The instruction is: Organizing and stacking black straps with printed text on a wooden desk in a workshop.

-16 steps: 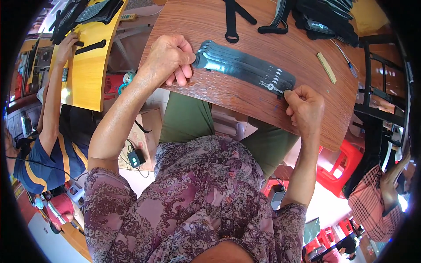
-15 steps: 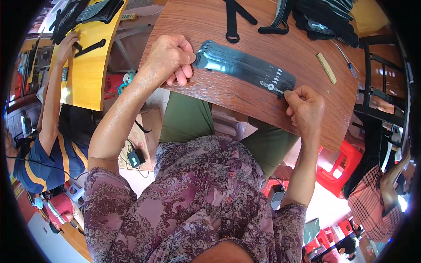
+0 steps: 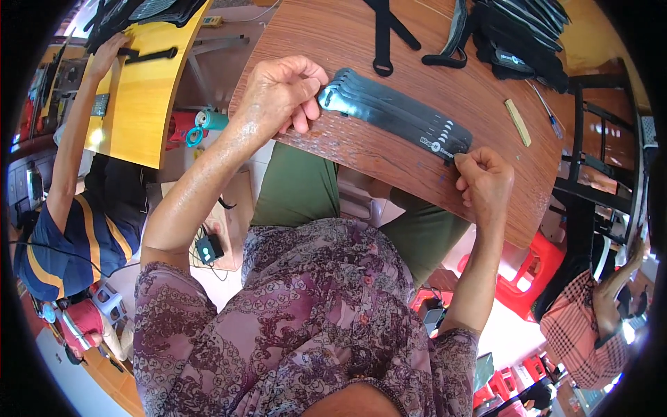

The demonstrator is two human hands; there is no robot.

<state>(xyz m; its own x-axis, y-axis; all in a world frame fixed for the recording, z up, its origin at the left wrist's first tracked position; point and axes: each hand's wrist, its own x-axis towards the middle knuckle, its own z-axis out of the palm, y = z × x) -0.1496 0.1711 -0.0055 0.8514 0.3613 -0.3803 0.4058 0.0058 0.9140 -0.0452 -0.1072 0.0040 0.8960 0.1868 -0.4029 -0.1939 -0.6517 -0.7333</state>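
Observation:
A stack of black hook-and-loop straps, slightly fanned at its rounded left end, lies slantwise over the near part of the brown table. White print and pale slots mark its right end. My right hand pinches the near right corner between thumb and forefinger, the other fingers curled. Right beside the rounded left end is my left hand, its thumb and forefinger closed and the rest bent. Whether anything is between those fingertips is hidden. The rounded tip shows next to them.
Farther back lie loose black straps and a pile of black straps. A yellowish strip and a screwdriver are at the right. Left, a co-worker's hand is over a yellow table. A red stool stands below right.
My left thumb and forefinger have come off the strap stack's left end, whose rounded tip is now exposed. My right hand keeps its pinch. The view has shifted slightly.

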